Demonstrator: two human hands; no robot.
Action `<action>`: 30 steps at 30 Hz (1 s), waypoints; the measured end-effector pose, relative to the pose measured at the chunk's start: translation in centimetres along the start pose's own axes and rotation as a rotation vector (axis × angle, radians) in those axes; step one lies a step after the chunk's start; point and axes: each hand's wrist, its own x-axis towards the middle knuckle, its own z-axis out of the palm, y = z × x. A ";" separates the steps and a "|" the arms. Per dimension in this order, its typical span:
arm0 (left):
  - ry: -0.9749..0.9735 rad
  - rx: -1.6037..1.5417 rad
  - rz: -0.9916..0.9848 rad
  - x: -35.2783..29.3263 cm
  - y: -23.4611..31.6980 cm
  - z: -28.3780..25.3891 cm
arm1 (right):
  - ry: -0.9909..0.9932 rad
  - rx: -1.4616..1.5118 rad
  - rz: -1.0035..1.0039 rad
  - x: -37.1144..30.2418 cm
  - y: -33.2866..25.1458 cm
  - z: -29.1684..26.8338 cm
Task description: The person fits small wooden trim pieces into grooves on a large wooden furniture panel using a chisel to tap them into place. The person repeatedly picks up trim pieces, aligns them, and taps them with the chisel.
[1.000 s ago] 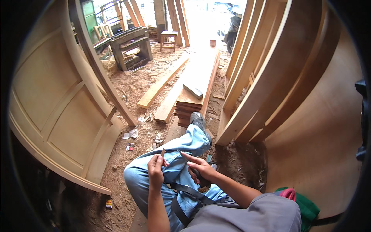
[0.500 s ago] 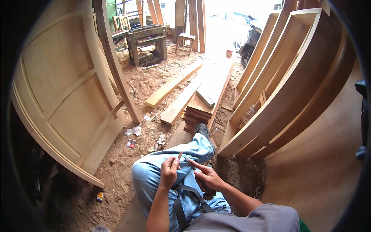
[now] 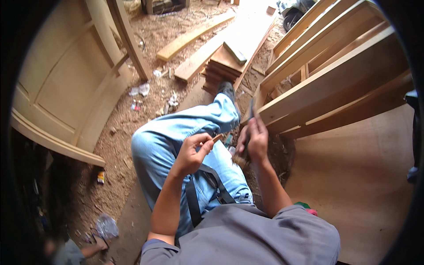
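Observation:
Above my bent left knee, my left hand (image 3: 194,152) pinches a small brown sliver of wood (image 3: 217,138), which sticks out past the thumb. My right hand (image 3: 255,139) is to its right, apart from it, and closed around a bladed hand tool. The tool's dark blade (image 3: 251,107) points up and away and is smeared by motion. Its brownish handle end (image 3: 240,161) shows below the fist; the exact kind of tool is hard to make out. Under both hands are my light blue jeans (image 3: 176,119) and a dark strap (image 3: 193,198).
A stack of brown boards (image 3: 216,73) lies by my shoe, with a dark block (image 3: 234,53) on top. Wooden frames (image 3: 327,73) lean at right, a panelled door (image 3: 57,84) at left. Planks (image 3: 194,35) lie on shavings. Another person's foot (image 3: 100,242) shows at lower left.
My right hand has swung the tool away from the wood sliver, rightward and up. My left hand still holds the sliver. The view has tilted down, showing more of my lap.

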 end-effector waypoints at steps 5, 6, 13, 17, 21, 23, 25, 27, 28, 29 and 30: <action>0.142 -0.199 -0.040 0.5 -0.4 0.7 | -0.347 -0.011 0.042 -0.4 -1.7 -1.4; 0.164 -0.200 -0.005 0.7 -0.4 0.7 | -0.410 -0.032 0.081 -1.3 -1.4 -1.3; 0.202 -0.056 -0.020 0.9 -1.0 0.2 | -0.507 -0.062 0.231 -4.1 2.5 -0.3; 0.172 0.114 -0.083 1.8 -1.2 0.1 | -0.465 -0.056 0.267 -4.0 2.6 -0.1; 0.227 0.069 -0.014 4.7 -2.6 1.4 | -0.300 0.055 0.317 -3.1 3.2 0.9; 0.243 0.018 0.015 5.8 -3.5 2.4 | -0.204 0.116 0.282 -2.1 3.9 0.9; 0.208 -0.007 -0.127 6.1 -4.1 2.5 | -0.193 0.067 0.258 -1.6 4.6 0.9; 0.232 -0.023 -0.096 6.2 -4.4 2.5 | -0.192 0.068 0.220 -1.5 4.9 1.1; 0.223 -0.049 -0.120 6.2 -4.4 2.4 | -0.183 0.080 0.213 -1.5 4.8 1.3; 0.234 -0.051 -0.107 6.1 -4.4 2.2 | -0.181 0.040 0.206 -1.1 4.5 1.5; 0.244 -0.049 -0.092 6.0 -4.2 2.1 | -0.159 0.028 0.166 -0.4 4.1 2.0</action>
